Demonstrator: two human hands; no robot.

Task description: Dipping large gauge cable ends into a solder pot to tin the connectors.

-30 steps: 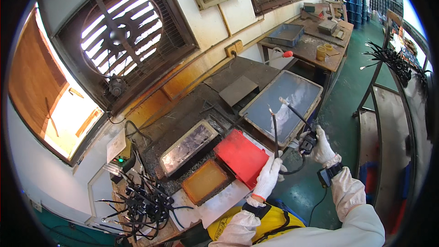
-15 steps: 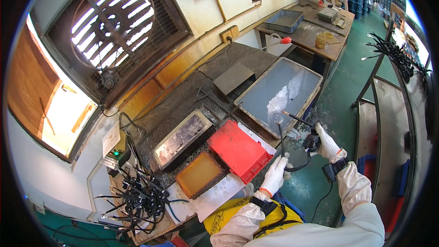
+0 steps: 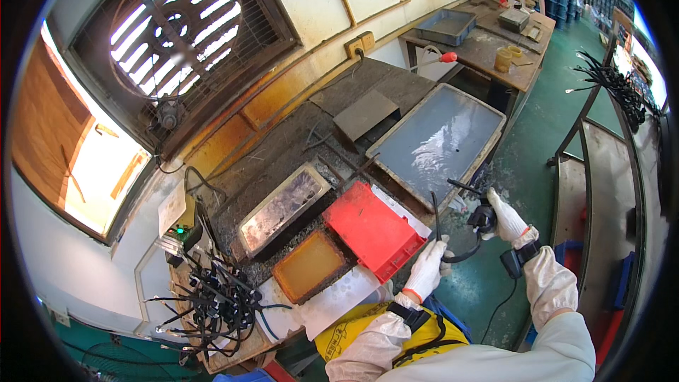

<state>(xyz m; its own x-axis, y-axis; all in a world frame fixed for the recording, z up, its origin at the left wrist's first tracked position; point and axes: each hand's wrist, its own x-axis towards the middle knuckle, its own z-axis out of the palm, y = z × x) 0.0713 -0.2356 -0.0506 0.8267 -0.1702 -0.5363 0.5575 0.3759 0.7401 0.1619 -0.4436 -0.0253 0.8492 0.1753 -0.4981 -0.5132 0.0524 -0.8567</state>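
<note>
My left hand, in a white glove, grips one end of a black cable assembly that curves across to my right hand. The right hand, also gloved, is closed on the dark connector end of that cable, with thin black leads sticking up from it. Both hands hover just off the bench's front edge, between the red tray and the large water-filled metal tray. The water surface shows ripples. A dark watch-like band sits on my right wrist.
An amber-liquid tray and a shiny metal tray sit left of the red one. A pile of black cable assemblies lies at the bench's left end. More cables hang on a rack at right. Green floor lies below.
The cable assembly came out of the water tray and down toward me. Both hands drew back from above the tray to the bench's front edge, and the view shifted slightly.
</note>
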